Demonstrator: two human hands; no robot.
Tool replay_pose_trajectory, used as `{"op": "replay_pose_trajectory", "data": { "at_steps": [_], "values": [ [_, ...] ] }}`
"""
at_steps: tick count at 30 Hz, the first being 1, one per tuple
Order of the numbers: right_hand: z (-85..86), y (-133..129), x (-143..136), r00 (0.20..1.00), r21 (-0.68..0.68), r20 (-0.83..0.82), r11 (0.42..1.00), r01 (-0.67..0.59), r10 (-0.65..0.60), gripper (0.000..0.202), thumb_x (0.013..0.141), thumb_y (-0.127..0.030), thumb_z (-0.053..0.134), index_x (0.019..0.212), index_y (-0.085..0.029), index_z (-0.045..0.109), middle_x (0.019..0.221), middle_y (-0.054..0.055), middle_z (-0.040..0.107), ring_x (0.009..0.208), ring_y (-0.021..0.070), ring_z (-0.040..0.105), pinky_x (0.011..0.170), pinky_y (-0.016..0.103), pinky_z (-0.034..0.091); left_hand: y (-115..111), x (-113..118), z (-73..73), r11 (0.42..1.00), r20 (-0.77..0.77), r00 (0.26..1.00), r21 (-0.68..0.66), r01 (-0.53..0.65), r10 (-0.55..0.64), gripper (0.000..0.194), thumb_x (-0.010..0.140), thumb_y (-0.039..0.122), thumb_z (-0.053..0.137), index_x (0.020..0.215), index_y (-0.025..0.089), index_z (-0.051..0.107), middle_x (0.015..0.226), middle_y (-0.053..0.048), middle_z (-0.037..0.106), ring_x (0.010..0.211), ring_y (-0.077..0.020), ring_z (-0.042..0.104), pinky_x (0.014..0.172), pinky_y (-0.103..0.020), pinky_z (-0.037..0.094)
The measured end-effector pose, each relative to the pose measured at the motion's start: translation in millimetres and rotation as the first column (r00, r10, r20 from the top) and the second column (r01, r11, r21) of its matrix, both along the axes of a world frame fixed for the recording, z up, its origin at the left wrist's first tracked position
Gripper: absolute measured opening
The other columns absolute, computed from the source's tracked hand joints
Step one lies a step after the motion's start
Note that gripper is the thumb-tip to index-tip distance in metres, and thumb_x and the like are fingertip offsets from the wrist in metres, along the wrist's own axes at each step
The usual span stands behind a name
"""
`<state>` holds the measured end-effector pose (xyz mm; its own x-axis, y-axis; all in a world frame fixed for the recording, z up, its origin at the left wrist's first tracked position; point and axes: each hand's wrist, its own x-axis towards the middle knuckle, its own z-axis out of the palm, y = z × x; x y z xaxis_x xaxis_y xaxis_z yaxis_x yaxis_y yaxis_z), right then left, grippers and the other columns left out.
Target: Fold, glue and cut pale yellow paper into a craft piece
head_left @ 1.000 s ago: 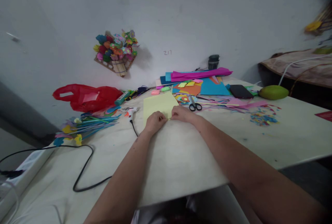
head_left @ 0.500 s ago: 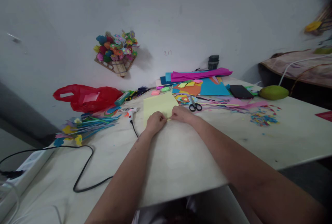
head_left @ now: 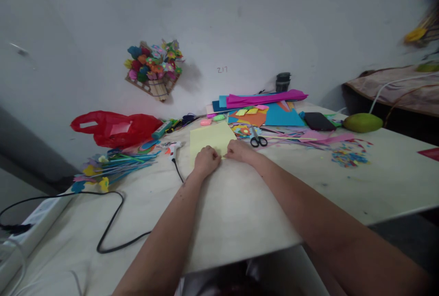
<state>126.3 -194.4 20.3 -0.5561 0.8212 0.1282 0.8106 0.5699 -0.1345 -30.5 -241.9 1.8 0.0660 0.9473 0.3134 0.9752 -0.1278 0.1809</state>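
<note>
A pale yellow sheet of paper (head_left: 211, 137) lies flat on the table in front of me. My left hand (head_left: 207, 161) is closed at the sheet's near edge, thumb and fingers pinching there. Close beside it, my right hand (head_left: 237, 150) is closed too, its fingertips pressed on the same edge near the corner. A narrow bit of yellow shows between the fingertips; whether it is folded I cannot make out. Scissors (head_left: 258, 140) with black handles lie just beyond my right hand. To the left of the sheet rests a white glue gun (head_left: 174, 150).
A red plastic bag (head_left: 118, 129) and foam flowers on stems (head_left: 120, 168) are at left, near a black cable (head_left: 109, 223) and power strip (head_left: 37, 216). Blue foam sheets (head_left: 283, 115), a dark phone-like object (head_left: 318, 121), a green fruit (head_left: 362, 123) and coloured scraps (head_left: 350, 156) lie right.
</note>
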Motion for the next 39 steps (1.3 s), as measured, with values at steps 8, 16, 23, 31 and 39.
{"op": "replay_pose_trajectory", "data": {
  "at_steps": [8, 16, 23, 31, 39],
  "values": [
    [-1.8, 0.8, -0.4, 1.0, -0.006, -0.006, 1.0, 0.009, -0.009, 0.029, 0.076, -0.043, 0.055, 0.08, -0.019, 0.07, 0.086, 0.007, 0.068, 0.077, 0.0168, 0.061, 0.058, 0.022, 0.037, -0.1, 1.0, 1.1, 1.0, 0.004, 1.0, -0.009, -0.009, 0.009, 0.011, 0.074, 0.027, 0.054, 0.071, 0.018, 0.06, 0.088, -0.007, 0.058, 0.087, -0.0206, 0.052, 0.072, -0.03, 0.042],
    [0.1, -3.7, -1.4, 1.0, 0.021, 0.01, 1.0, 0.001, -0.001, 0.033, 0.077, -0.047, 0.053, 0.081, -0.018, 0.07, 0.095, 0.01, 0.065, 0.085, 0.0195, 0.059, 0.063, 0.024, 0.037, 0.5, -0.1, 0.8, 1.0, 0.009, 1.0, -0.016, 0.003, -0.003, 0.012, 0.073, 0.028, 0.054, 0.071, 0.018, 0.06, 0.09, -0.008, 0.059, 0.089, -0.0229, 0.05, 0.074, -0.032, 0.041],
    [0.9, -5.3, -3.7, 0.999, 0.03, 0.031, 1.0, 0.006, -0.007, 0.029, 0.077, -0.044, 0.054, 0.082, -0.02, 0.069, 0.098, 0.009, 0.063, 0.088, 0.0204, 0.058, 0.065, 0.025, 0.038, 0.4, 1.6, -0.9, 1.0, 0.0, 1.0, 0.009, -0.019, 0.019, 0.014, 0.075, 0.029, 0.053, 0.078, 0.017, 0.06, 0.092, -0.008, 0.058, 0.093, -0.0229, 0.049, 0.079, -0.033, 0.04],
    [-1.4, -2.7, -4.8, 0.998, 0.026, 0.056, 1.0, 0.011, -0.012, 0.03, 0.079, -0.044, 0.053, 0.086, -0.02, 0.069, 0.099, 0.01, 0.062, 0.091, 0.0208, 0.058, 0.068, 0.025, 0.038, -3.2, 3.9, -2.7, 0.995, 0.023, 0.998, 0.085, -0.061, 0.059, 0.019, 0.074, 0.033, 0.055, 0.088, 0.019, 0.053, 0.107, -0.008, 0.055, 0.109, -0.026, 0.041, 0.089, -0.038, 0.035],
    [-1.3, -1.9, -5.2, 0.999, 0.024, 0.051, 1.0, 0.003, -0.004, 0.03, 0.078, -0.045, 0.053, 0.083, -0.02, 0.07, 0.096, 0.01, 0.063, 0.088, 0.0207, 0.059, 0.067, 0.025, 0.039, 0.1, 3.0, -8.2, 0.995, 0.043, 0.995, 0.048, -0.087, 0.085, 0.02, 0.074, 0.031, 0.056, 0.09, 0.02, 0.051, 0.121, -0.009, 0.051, 0.126, -0.0286, 0.027, 0.1, -0.042, 0.024]
  ]
}}
